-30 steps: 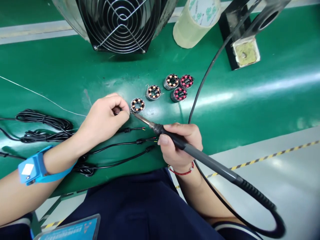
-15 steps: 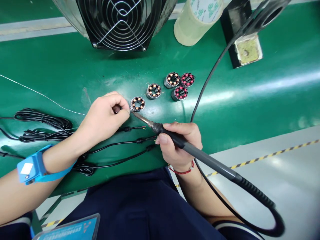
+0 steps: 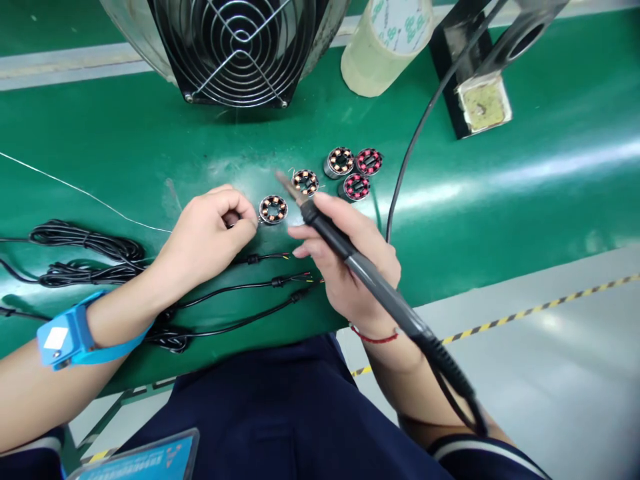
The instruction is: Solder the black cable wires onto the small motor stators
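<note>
My left hand (image 3: 215, 230) is pinched shut, its fingertips at the left edge of a small round motor stator (image 3: 273, 209) with copper coils. A thin silvery solder wire (image 3: 85, 191) runs in from the left and passes under this hand; its end at the fingertips is hard to make out. My right hand (image 3: 353, 267) grips a soldering iron (image 3: 345, 250) by its black handle. The iron's blurred tip points up and left, raised above the bench, apart from the held stator. A second copper-coil stator (image 3: 305, 182) with loose wire ends stands just behind the tip.
Three more stators (image 3: 341, 162) stand together at right, two with red coils. Coiled black cables (image 3: 87, 241) lie at left, stripped ends near my hands. Behind are a fan (image 3: 240, 53), a tape roll (image 3: 380, 50) and an iron stand with sponge (image 3: 484, 103). The iron's cord (image 3: 417, 133) loops at right.
The soldering iron's tip has lifted off the stator's edge by my left fingertips and swung up and away, its handle turning steeper. My left hand has stayed in place.
</note>
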`<state>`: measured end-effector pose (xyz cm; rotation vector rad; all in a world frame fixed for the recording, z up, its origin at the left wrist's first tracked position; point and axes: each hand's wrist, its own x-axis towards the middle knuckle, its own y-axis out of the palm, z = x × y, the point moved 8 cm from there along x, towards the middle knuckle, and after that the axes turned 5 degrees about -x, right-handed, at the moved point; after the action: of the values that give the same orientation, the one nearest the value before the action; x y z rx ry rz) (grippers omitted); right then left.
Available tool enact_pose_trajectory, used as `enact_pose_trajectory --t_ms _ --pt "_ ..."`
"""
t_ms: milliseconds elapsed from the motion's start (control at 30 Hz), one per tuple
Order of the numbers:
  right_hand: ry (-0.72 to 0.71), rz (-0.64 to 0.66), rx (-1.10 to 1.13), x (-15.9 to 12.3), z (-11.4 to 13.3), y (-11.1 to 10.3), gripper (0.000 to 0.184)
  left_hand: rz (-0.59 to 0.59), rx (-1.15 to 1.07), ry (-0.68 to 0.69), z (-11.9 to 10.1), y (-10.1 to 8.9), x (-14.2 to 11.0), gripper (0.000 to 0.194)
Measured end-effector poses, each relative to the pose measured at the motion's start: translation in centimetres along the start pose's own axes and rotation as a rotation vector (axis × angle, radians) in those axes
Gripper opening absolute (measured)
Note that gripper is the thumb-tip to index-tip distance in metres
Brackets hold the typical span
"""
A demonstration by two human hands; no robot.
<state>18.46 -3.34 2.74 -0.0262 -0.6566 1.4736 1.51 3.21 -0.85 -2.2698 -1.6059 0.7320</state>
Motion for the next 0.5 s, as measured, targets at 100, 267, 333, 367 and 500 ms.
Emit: enact_pose_trajectory --t_ms 100,267,333,367,500 --pt "0.033 0.127 -0.096 1.7 0.1 0.9 0.027 0.003 0.013 -0.009 0.0 -0.1 0.0 0.01" --pt "-0.042 0.284 -0.35 3.3 -0.7 3.9 0.035 0.0 0.004 0.034 -0.2 -0.1 0.1 0.01" --pt "-0.075 0.289 -0.409 3.4 -1.1 4.9 0.044 0.005 -0.009 0.045 -0.1 -0.1 0.1 0.009" --pt "-0.085 0.29 -0.427 3.4 -1.3 5.3 0.046 0.013 -0.015 0.051 -0.1 -0.1 0.1 0.008" --pt "-0.104 0.264 -0.432 3.2 -1.8 5.9 0.047 0.034 0.046 0.102 -0.1 -0.6 0.0 0.014"
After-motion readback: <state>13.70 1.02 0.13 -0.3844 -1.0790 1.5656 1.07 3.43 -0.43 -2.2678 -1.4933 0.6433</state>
